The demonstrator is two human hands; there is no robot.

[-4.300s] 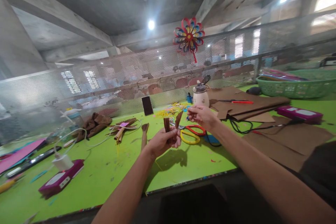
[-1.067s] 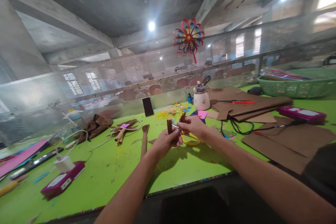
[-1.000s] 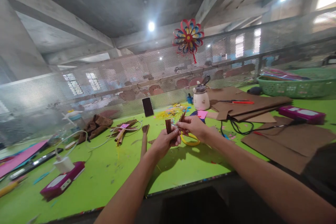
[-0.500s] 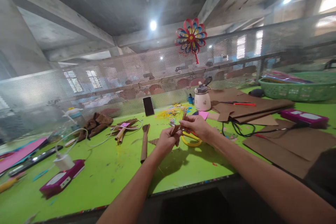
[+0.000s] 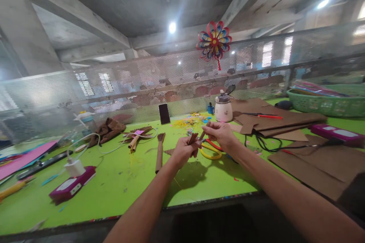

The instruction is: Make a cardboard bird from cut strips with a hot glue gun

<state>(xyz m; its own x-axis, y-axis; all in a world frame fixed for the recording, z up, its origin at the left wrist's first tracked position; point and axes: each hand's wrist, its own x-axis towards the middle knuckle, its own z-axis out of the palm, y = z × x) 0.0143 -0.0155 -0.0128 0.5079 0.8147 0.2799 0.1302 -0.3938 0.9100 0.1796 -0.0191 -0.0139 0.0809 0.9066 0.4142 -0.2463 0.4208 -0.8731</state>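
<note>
Above the green table, my left hand (image 5: 184, 151) is closed on a small piece of brown paper (image 5: 193, 138) whose top looks fringed. My right hand (image 5: 221, 135) pinches a narrow brown paper strip (image 5: 202, 135) close beside it; whether the two pieces join is hidden by the fingers. Yellow-handled scissors (image 5: 211, 155) lie on the table just below my right hand. Left of my hands rests a rolled brown paper tube (image 5: 159, 155) with a frayed top. Farther left is a brown paper figure (image 5: 139, 136) with a pink patch.
A phone (image 5: 164, 114) leans against the perforated screen. Paper scraps (image 5: 189, 120) and a white bottle (image 5: 223, 109) stand behind my hands. Brown paper sheets (image 5: 313, 167) and a green basket (image 5: 325, 100) are at right. A purple power strip (image 5: 72, 185) with a cable lies at left.
The whole view has shifted slightly, with the scene moving right. My right hand's strip now tilts more to the right, and the gap between the two paper pieces looks a little different.
</note>
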